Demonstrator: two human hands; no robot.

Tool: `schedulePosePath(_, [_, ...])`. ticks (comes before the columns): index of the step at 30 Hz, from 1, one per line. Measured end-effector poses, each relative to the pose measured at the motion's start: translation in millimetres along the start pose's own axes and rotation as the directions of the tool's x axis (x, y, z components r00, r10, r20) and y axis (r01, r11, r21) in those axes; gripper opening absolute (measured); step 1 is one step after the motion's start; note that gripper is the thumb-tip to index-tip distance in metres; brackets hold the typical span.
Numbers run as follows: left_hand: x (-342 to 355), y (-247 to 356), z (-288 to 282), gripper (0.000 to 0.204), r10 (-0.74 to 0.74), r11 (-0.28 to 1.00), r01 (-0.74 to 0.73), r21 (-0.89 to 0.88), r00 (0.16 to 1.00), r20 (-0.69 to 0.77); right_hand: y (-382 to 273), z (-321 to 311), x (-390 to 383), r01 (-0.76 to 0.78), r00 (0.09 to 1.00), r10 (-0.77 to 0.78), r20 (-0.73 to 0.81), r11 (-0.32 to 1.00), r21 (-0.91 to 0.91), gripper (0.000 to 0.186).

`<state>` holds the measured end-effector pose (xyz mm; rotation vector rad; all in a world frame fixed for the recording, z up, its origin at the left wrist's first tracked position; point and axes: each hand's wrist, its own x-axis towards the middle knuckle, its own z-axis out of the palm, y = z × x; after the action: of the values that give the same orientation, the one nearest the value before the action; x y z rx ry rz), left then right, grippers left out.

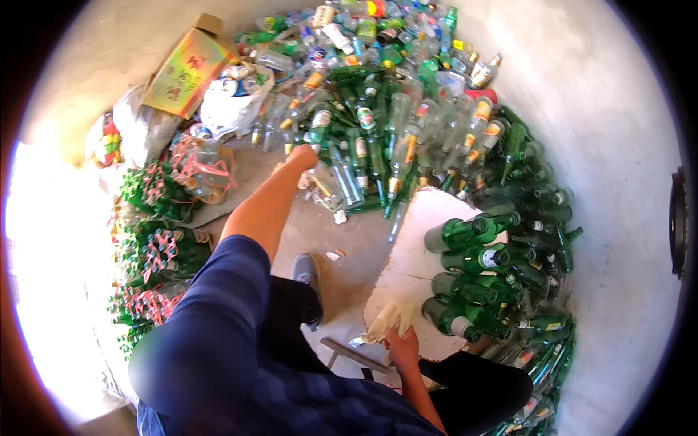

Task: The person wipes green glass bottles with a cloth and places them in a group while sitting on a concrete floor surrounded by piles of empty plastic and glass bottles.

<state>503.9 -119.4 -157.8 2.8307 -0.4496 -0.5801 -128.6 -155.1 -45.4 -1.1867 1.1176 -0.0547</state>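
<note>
Lining the left side, bundles of green bottles (185,253) are tied with pink string, rows of them one behind another. Past their far end a yellow cardboard box (190,73) leans at a tilt, and just beside it on the right sits a white bag (231,112) with cans showing in its mouth.

Next comes the left hand (302,158), at the end of an outstretched bare arm below a dark blue sleeve. It is curled at the near end of a green bottle (320,122) with a pale label, at the near edge of the heap; whether the fingers close around the glass, I cannot tell. The bottle is mostly in view, slanting away among clear and green glass ones. Behind it are piled clear plastic bottles (273,60), some with bright labels.

Below the left hand, a grey shoe (307,270) rests on the floor (338,291). Farther right, the right hand (403,347) is bent closed, pinching a cream glove (394,320) that looks limp and creased, with its loose part over the lower edge of a white board (407,261). On the right part of that board are large green bottles (465,234), their bases toward the left. More glass is heaped beyond, against a pale wall (618,182).
</note>
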Motion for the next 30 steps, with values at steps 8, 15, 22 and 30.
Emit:
schedulePosePath(8, [67, -20, 43, 0.058, -0.132, 0.991, 0.135, 0.025, 0.986, -0.101, 0, -4, 10, 0.016, 1.000, -0.009, 0.022, 0.939, -0.344, 0.042])
schedulePosePath(15, [112, -35, 85, 0.069, -0.061, 0.995, 0.068, 0.073, 0.993, -0.096, -49, -6, 6, -0.172, 0.983, 0.184, -0.005, 0.911, -0.374, 0.046])
schedulePosePath(22, [118, -22, 62, 0.036, -0.089, 0.848, 0.159, -0.505, 0.983, 0.159, -35, -5, 2, -0.048, 0.999, 0.038, -0.038, 0.947, -0.316, 0.042])
schedulePosePath(30, [45, -16, -37, 0.035, -0.039, 0.656, 0.262, -0.708, 0.948, 0.315, -27, -10, -11, 0.021, 0.999, -0.013, 0.036, 0.976, -0.216, 0.048])
